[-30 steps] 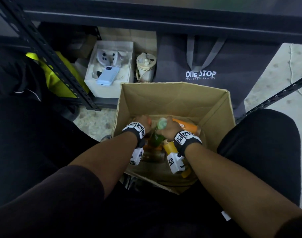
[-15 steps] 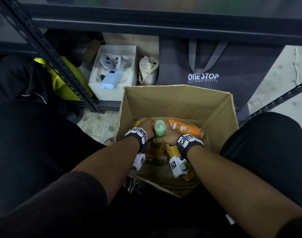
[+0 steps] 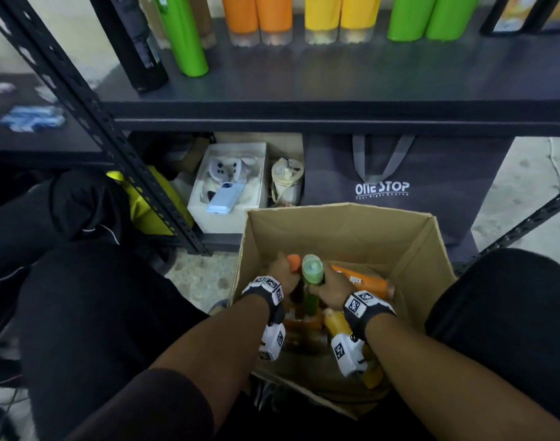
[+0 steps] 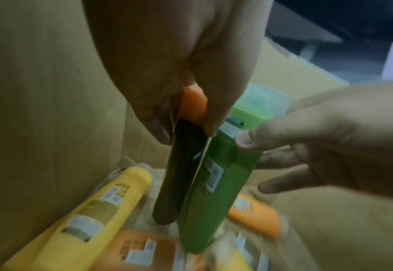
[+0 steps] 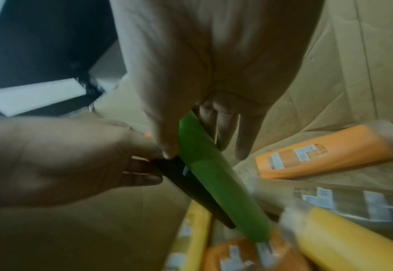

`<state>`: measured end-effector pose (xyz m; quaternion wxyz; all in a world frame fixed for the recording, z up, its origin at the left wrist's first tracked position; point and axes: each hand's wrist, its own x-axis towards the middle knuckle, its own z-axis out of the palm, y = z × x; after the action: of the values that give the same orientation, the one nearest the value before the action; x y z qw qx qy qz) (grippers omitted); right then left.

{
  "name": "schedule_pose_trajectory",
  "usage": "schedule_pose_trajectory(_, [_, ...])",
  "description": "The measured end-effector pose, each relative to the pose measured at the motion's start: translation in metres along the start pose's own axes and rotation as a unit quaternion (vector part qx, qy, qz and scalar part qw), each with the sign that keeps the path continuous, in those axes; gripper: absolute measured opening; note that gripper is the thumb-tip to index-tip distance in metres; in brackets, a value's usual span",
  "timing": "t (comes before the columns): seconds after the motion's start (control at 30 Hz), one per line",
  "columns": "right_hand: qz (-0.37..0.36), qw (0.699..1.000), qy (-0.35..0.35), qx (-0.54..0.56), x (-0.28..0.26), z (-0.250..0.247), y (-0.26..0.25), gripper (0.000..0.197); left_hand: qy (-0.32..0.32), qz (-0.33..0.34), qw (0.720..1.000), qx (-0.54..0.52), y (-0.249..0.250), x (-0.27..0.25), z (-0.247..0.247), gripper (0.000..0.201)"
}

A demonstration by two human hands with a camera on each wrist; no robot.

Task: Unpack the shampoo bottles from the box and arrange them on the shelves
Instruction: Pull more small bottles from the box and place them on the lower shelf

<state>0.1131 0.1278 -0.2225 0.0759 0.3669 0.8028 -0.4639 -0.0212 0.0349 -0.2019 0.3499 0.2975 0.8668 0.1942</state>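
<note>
In the head view both hands are inside the open cardboard box (image 3: 335,230) between my knees. My left hand (image 3: 283,275) grips a dark bottle with an orange cap (image 4: 181,165) just below the cap. Curled round a green bottle (image 3: 312,272), my right hand (image 3: 334,286) keeps it upright beside the dark one. Both bottles hang close together, bases above the box floor (image 5: 213,174). More bottles lie flat in the box: an orange one (image 3: 364,280) and a yellow one (image 3: 335,323).
Above the box runs a dark metal shelf (image 3: 304,100) with standing bottles: green (image 3: 189,43), orange (image 3: 256,17), yellow (image 3: 339,14), green (image 3: 412,17). A slanted shelf post (image 3: 91,122) stands at the left. A grey tote bag (image 3: 399,186) and a white box (image 3: 231,186) sit behind.
The head view has tilted up, so the shelf with its bottles now shows. Both hands have drawn their bottles a little higher in the box.
</note>
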Motion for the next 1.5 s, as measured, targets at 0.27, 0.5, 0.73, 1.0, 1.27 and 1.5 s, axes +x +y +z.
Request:
schedule_pose_trajectory(0.27, [-0.048,0.989,0.092,0.102,-0.003,-0.025,-0.014,0.046,0.086,0.02,0.989,-0.117,0.013,-0.004,-0.029,0.048])
schedule_pose_trajectory(0.5, [-0.073,0.984,0.114,0.115,-0.008,-0.037,-0.036,0.051,0.136,0.052,0.975,-0.169,0.035,-0.017,-0.056,0.042])
schedule_pose_trajectory(0.73, [-0.128,0.959,0.177,0.182,-0.024,-0.05,-0.064,0.034,0.215,0.124,0.954,-0.166,0.063,-0.037,-0.091,0.041])
schedule_pose_trajectory(1.0, [-0.219,0.916,0.264,0.207,-0.046,-0.079,-0.11,0.032,0.302,0.202,0.912,-0.191,0.092,-0.064,-0.14,0.036])
schedule_pose_trajectory(1.27, [-0.299,0.889,0.305,0.166,-0.065,-0.124,-0.163,0.047,0.35,0.297,0.859,-0.225,0.128,-0.101,-0.193,0.025])
schedule_pose_trajectory(1.5, [-0.373,0.849,0.289,0.239,-0.088,-0.146,-0.216,0.039,0.362,0.374,0.811,-0.268,0.157,-0.13,-0.236,0.03])
